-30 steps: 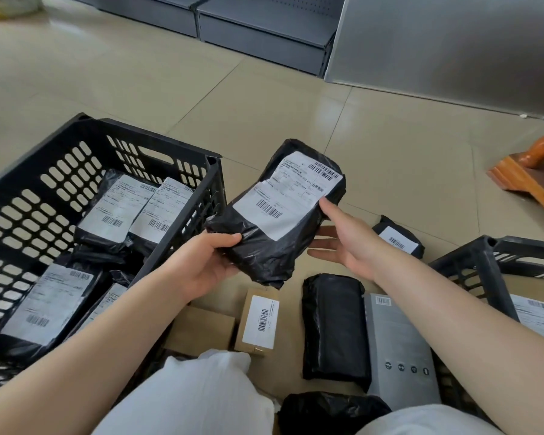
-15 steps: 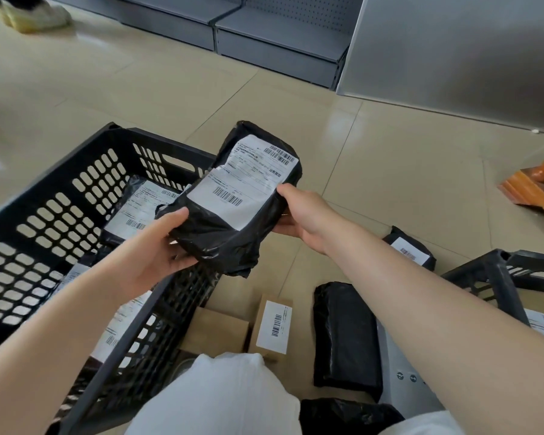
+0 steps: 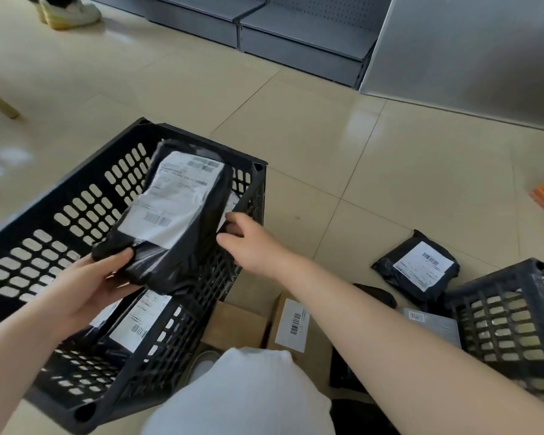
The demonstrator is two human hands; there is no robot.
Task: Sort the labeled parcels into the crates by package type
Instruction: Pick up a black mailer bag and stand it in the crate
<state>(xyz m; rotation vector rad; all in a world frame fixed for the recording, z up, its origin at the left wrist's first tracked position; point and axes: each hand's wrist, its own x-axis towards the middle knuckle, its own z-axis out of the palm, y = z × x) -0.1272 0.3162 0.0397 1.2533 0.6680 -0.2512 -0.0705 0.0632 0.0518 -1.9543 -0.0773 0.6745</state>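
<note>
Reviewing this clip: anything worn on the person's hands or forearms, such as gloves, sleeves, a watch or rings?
Nothing shows. The left hand and right hand are bare, without gloves, and both forearms are uncovered as far as the frame reaches. No watch, band or rings are visible on wrists or fingers.

The black parcel (image 3: 173, 221) is now carried over the left crate (image 3: 76, 211); the right hand (image 3: 248, 243) is released from it.
</note>
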